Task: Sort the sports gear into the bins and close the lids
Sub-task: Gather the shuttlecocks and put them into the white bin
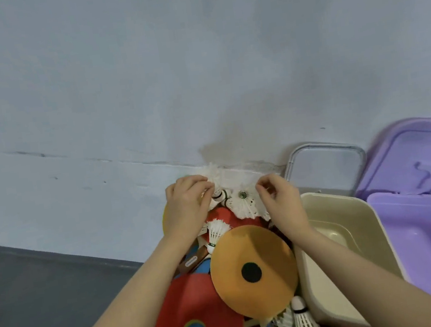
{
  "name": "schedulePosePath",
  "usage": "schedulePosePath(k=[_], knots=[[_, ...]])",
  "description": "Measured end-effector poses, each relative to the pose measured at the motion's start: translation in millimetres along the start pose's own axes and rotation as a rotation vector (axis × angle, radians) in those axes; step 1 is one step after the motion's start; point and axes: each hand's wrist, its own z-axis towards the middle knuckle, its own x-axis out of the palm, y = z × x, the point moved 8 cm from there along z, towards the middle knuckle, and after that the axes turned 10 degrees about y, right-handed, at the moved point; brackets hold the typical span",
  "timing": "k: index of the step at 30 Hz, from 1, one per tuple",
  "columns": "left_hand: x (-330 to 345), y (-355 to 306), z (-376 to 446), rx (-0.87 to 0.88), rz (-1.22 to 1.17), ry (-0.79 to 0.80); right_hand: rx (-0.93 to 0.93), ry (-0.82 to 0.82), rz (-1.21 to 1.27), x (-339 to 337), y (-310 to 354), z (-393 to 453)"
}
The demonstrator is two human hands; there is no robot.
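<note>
A heap of sports gear lies below me: an orange paddle [253,271] with a black spot, a red paddle [193,317] and several white shuttlecocks. At the far end of the heap, my left hand [187,208] is closed on a white shuttlecock [215,179]. My right hand [279,198] pinches the feathers of another shuttlecock [244,203]. A third shuttlecock [215,232] rests on the paddles between my forearms. A beige bin [335,229] stands open just right of the heap. A purple bin [427,239] stands open beside it.
The grey-rimmed clear lid [324,168] leans on the wall behind the beige bin, and the purple lid [416,158] is raised behind its bin. One more shuttlecock [303,321] lies at the bottom by the beige bin. A pale wall [144,90] fills the upper view; dark floor [34,297] lies to the left.
</note>
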Motion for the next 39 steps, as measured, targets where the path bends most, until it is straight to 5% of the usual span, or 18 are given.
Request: schedulePosePath(k=[16,30,39], knots=[[48,-246,-23,0.340,-0.064,0.000,-0.047,-0.262,0.031,-216,-55,-151],[213,-483,-30,0.415,-0.146,0.106,-0.020,-0.446,-0.008,-445,-202,-243],[336,-548,-8,0.293,-0.238,0.308,0.194,-0.485,-0.123,-528,-305,-256]])
